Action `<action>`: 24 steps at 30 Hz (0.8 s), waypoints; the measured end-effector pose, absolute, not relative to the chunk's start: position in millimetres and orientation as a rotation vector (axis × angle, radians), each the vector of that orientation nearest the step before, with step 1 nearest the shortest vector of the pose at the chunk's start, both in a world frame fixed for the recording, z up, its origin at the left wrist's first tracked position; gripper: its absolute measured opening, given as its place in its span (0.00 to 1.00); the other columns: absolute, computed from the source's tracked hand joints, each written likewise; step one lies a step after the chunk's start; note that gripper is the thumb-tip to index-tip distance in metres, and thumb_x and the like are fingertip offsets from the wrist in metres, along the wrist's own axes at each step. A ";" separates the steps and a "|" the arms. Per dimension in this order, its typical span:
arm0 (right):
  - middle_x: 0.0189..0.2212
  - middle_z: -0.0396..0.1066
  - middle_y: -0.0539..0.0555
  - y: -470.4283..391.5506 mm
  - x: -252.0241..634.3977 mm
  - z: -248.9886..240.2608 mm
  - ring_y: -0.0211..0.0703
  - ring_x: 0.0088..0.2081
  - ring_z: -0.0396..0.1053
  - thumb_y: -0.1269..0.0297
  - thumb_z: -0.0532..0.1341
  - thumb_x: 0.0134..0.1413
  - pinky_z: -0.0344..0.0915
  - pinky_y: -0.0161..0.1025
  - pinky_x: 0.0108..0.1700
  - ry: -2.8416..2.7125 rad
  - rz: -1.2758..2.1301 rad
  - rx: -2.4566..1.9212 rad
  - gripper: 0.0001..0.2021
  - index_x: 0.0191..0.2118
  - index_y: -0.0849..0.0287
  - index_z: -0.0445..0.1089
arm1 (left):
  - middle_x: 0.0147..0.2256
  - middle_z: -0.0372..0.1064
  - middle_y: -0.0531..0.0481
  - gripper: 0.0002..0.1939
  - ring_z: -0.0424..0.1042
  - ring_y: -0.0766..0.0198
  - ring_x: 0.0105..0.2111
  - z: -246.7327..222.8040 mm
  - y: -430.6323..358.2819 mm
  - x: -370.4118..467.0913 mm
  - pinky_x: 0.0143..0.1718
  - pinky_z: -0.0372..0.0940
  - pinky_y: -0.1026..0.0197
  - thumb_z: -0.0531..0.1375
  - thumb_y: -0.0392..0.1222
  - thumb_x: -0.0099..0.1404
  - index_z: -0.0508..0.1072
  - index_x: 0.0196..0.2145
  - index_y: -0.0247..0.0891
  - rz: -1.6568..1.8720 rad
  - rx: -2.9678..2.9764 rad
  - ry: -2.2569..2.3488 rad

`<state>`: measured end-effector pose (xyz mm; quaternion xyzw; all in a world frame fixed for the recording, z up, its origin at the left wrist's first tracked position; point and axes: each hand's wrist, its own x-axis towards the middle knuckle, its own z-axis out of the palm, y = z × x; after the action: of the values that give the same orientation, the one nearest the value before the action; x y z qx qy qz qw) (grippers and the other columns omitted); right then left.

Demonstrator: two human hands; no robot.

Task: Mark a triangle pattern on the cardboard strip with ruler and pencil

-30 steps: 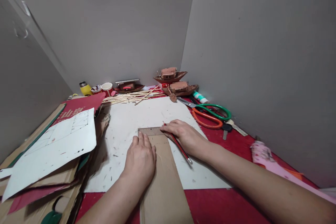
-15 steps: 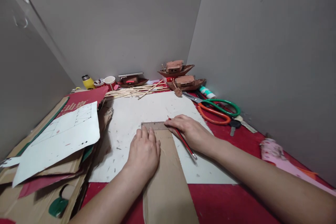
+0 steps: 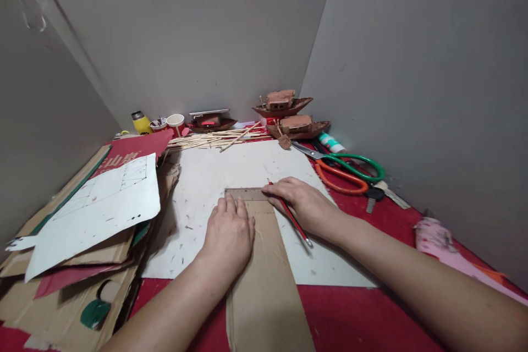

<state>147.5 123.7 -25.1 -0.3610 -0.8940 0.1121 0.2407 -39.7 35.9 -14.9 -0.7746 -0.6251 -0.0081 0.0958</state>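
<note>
Ruler (image 3: 249, 194) across cardboard (image 3: 268, 275) — right grip (image 3: 304, 205) pinches one end, left grip (image 3: 231, 231) spread at other.

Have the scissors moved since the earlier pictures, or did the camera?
No. The scissors still lie with their tips by the far right corner of the white sheet; the camera view has shifted.

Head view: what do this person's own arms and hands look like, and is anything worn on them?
The left hand and right hand are bare, with no glove or ring in sight. The left forearm and right forearm show no sleeve, watch or bracelet.
</note>
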 end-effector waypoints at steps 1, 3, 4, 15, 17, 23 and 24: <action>0.41 0.78 0.63 123.8 147.8 -25.4 0.55 0.44 0.73 0.67 0.56 0.62 0.70 0.49 0.47 -2.449 0.307 -0.992 0.15 0.49 0.60 0.77 | 0.58 0.66 0.26 0.24 0.67 0.44 0.54 -14.7 35.9 -39.7 0.50 0.64 0.47 0.50 0.43 0.72 0.67 0.59 0.24 -0.029 -2.295 -1.854; 0.41 0.78 0.64 124.3 148.5 -27.1 0.55 0.44 0.73 0.66 0.55 0.63 0.70 0.50 0.47 -2.446 0.318 -1.000 0.16 0.50 0.61 0.76 | 0.57 0.65 0.25 0.24 0.67 0.43 0.53 -14.2 35.7 -39.7 0.50 0.64 0.47 0.51 0.43 0.72 0.67 0.59 0.23 -0.042 -2.296 -1.857; 0.40 0.78 0.64 124.4 148.9 -27.9 0.56 0.43 0.73 0.65 0.55 0.62 0.70 0.51 0.47 -2.419 0.342 -1.002 0.17 0.51 0.62 0.76 | 0.57 0.65 0.24 0.24 0.68 0.43 0.53 -13.9 35.5 -39.7 0.49 0.65 0.47 0.51 0.43 0.72 0.67 0.58 0.22 -0.051 -2.296 -1.858; 0.20 0.70 0.50 123.5 108.1 33.2 0.38 0.22 0.66 0.52 0.60 0.58 0.64 0.36 0.27 -1.846 1.018 -0.981 0.15 0.32 0.60 0.75 | 0.52 0.69 0.25 0.23 0.69 0.43 0.49 -10.8 34.4 -39.5 0.46 0.65 0.48 0.51 0.41 0.71 0.68 0.57 0.22 -0.085 -2.289 -1.872; 0.17 0.65 0.47 133.4 93.1 32.1 0.36 0.18 0.61 0.52 0.59 0.57 0.59 0.35 0.22 -1.818 1.073 -0.982 0.15 0.30 0.60 0.72 | 0.50 0.71 0.25 0.22 0.69 0.43 0.48 -10.2 34.4 -39.7 0.45 0.65 0.48 0.51 0.41 0.71 0.69 0.56 0.21 -0.092 -2.293 -1.870; 0.17 0.60 0.44 156.7 69.8 -10.9 0.33 0.15 0.57 0.47 0.56 0.53 0.53 0.31 0.16 -1.738 1.234 -0.980 0.17 0.26 0.55 0.60 | 0.49 0.71 0.28 0.21 0.69 0.45 0.49 -10.1 33.9 -39.9 0.46 0.65 0.50 0.53 0.42 0.71 0.71 0.54 0.23 -0.116 -2.279 -1.880; 0.16 0.61 0.44 158.4 69.7 -16.7 0.33 0.15 0.57 0.46 0.56 0.53 0.52 0.31 0.16 -1.735 1.247 -0.979 0.17 0.27 0.55 0.60 | 0.49 0.71 0.28 0.21 0.69 0.45 0.49 -10.2 34.0 -40.0 0.46 0.65 0.50 0.53 0.42 0.71 0.71 0.54 0.23 -0.114 -2.282 -1.881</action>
<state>69.7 158.4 -16.7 -0.3845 -0.6812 0.4895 0.3854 -40.0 34.0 -10.2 -0.7679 -0.6330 -0.0384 0.0908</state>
